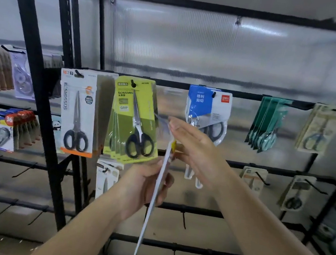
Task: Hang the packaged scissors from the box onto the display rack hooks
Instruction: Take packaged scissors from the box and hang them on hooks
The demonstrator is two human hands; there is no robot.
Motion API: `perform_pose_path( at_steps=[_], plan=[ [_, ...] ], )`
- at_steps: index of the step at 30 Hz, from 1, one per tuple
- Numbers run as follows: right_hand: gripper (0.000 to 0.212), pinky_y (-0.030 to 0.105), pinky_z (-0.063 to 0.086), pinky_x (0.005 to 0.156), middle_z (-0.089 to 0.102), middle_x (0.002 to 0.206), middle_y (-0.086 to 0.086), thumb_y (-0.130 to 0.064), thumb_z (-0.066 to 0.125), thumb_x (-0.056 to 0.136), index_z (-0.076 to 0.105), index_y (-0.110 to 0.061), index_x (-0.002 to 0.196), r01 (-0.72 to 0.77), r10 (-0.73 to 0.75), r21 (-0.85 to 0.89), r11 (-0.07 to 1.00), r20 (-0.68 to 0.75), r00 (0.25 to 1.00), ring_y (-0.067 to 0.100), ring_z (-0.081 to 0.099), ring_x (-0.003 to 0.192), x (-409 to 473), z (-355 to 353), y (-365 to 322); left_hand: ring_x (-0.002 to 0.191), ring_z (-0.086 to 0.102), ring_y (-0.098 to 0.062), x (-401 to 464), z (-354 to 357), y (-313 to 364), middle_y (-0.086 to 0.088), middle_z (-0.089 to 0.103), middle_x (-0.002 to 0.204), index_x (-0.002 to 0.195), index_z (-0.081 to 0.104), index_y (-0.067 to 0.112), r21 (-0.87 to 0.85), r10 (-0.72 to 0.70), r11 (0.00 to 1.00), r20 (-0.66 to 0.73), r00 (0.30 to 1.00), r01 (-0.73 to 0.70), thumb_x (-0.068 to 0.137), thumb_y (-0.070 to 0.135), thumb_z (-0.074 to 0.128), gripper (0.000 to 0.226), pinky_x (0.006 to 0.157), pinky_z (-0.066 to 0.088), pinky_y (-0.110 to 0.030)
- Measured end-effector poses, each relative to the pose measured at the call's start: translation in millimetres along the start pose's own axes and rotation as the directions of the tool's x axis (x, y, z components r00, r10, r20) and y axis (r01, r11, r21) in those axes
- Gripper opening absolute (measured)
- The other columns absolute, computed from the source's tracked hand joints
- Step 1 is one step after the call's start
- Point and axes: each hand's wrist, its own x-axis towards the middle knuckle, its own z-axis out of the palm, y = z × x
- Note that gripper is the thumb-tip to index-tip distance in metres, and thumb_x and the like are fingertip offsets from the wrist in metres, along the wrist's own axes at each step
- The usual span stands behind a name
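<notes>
Two hands up in front of the rack, one pack between them; left hand (145, 186) closed round the lower-middle of a flat white card pack (155, 195), seen edge-on and tilted, its lower end hanging well below the wrist; right hand (194, 149) open, fingers (176, 126) stretched out flat, palm against the upper part of the same pack, steadying more than gripping; a bit of yellow shows at the pack's top edge near the right thumb.

Pack is not yet on any hook; it sits in the gap between the green packs (134, 121) and the blue-and-white packs (208, 113), just below the top rail (174, 83); which hook it is meant for I cannot tell.

Count on the top rail, left to right: five hooks loaded; white-and-orange scissors packs (80, 112), several deep; green packs, several deep; blue-and-white packs, a few; teal packs (268, 124), about five; beige packs (318, 131), blurred, number unclear.

Second rail: three part-hidden packs, one at lower left (107, 178), two at right (254, 179) (296, 192); a couple of bare hooks (262, 179) showing.

Lower rails: hooks mostly bare.

Judgement: stocking well along, top row largely filled, lower rows left to do; the box is out of view, so what remains in it cannot be told.

Neighbouring rack at left holds correction tape packs (22, 76), not part of this job.
</notes>
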Motion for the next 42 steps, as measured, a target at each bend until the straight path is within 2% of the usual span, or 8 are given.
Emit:
perform_pose_path(
  at_steps=[5,8,11,17,20,25,35,42],
  plan=[
    [0.082,0.033,0.05,0.094,0.06,0.117,-0.005,-0.055,0.069,0.061,0.045,-0.028,0.135,-0.049,0.06,0.072,0.996,-0.16,0.985,0.011,0.062,0.103,-9,-12,0,0.042,0.048,-0.019,12,19,-4,-0.01,0.06,0.066,0.099,0.055,0.0,0.068,-0.082,0.994,-0.023,0.996,0.084,0.085,0.008,0.039,0.022,0.043,0.039,-0.022],
    [0.057,0.028,0.057,0.073,0.065,0.104,0.001,-0.025,0.075,0.073,0.052,-0.019,0.124,-0.003,0.065,0.187,0.982,-0.328,0.942,0.011,0.069,0.085,-4,-21,-3,0.046,0.061,-0.019,26,29,-1,-0.006,0.065,0.059,0.089,0.055,0.003,0.035,-0.129,0.99,-0.157,0.979,0.136,0.096,0.007,0.033,0.023,0.04,0.048,-0.024],
    [0.028,0.025,0.054,0.059,0.066,0.101,0.008,-0.004,0.067,0.084,0.061,-0.017,0.109,0.008,0.078,0.239,0.971,-0.351,0.933,0.015,0.07,0.081,3,-30,-11,0.067,0.061,-0.022,33,32,3,-0.005,0.064,0.068,0.094,0.06,0.008,0.106,-0.001,0.994,-0.288,0.958,0.033,0.095,0.0,0.041,0.02,0.062,0.055,-0.032],
    [0.026,0.043,0.056,0.072,0.062,0.088,0.022,-0.004,0.066,0.085,0.062,-0.028,0.094,0.137,-0.131,-0.034,0.99,-0.575,0.808,0.037,0.066,0.087,26,-47,-26,0.082,0.06,-0.015,39,16,18,-0.002,0.067,0.089,0.091,0.064,0.016,0.629,0.363,0.767,-0.263,0.894,-0.126,0.093,0.008,0.053,0.014,0.064,0.042,-0.02],
    [0.03,0.026,0.055,0.064,0.056,0.074,0.0,-0.004,0.067,0.084,0.063,-0.017,0.111,0.119,-0.177,-0.135,0.984,-0.611,0.772,0.015,0.063,0.073,41,-61,-27,0.079,0.055,0.002,43,11,21,0.014,0.061,0.087,0.097,0.061,0.022,0.799,0.501,0.582,-0.205,0.841,-0.152,0.094,0.012,0.052,0.015,0.06,0.038,-0.003],
    [0.017,0.02,0.053,0.066,0.059,0.069,-0.006,-0.003,0.069,0.082,0.062,-0.018,0.083,0.099,-0.174,-0.146,0.984,-0.708,0.684,0.008,0.061,0.07,69,-83,-29,0.079,0.054,-0.001,51,12,17,0.006,0.062,0.095,0.104,0.066,0.018,0.904,0.571,0.408,-0.14,0.809,-0.132,0.095,0.012,0.05,0.019,0.06,0.038,-0.006],
    [0.012,0.012,0.038,0.051,0.048,0.068,-0.011,-0.013,0.065,0.086,0.056,-0.017,0.092,0.043,-0.227,-0.265,0.963,-0.721,0.655,0.0,0.048,0.061,85,-89,-8,0.091,0.057,-0.012,65,6,-11,0.004,0.063,0.1,0.106,0.067,0.017,0.919,0.491,0.387,-0.132,0.861,-0.08,0.093,0.011,0.051,0.021,0.072,0.042,-0.02],
    [0.02,0.003,0.042,0.065,0.045,0.111,-0.002,-0.018,0.063,0.089,0.05,-0.02,0.103,0.081,-0.344,-0.386,0.919,-0.683,0.644,-0.001,0.048,0.076,51,-82,38,0.079,0.053,-0.003,69,12,-43,0.015,0.055,0.087,0.118,0.06,0.017,0.901,0.456,0.423,-0.126,0.881,-0.09,0.094,0.012,0.05,0.026,0.073,0.043,-0.017]
  ],
)
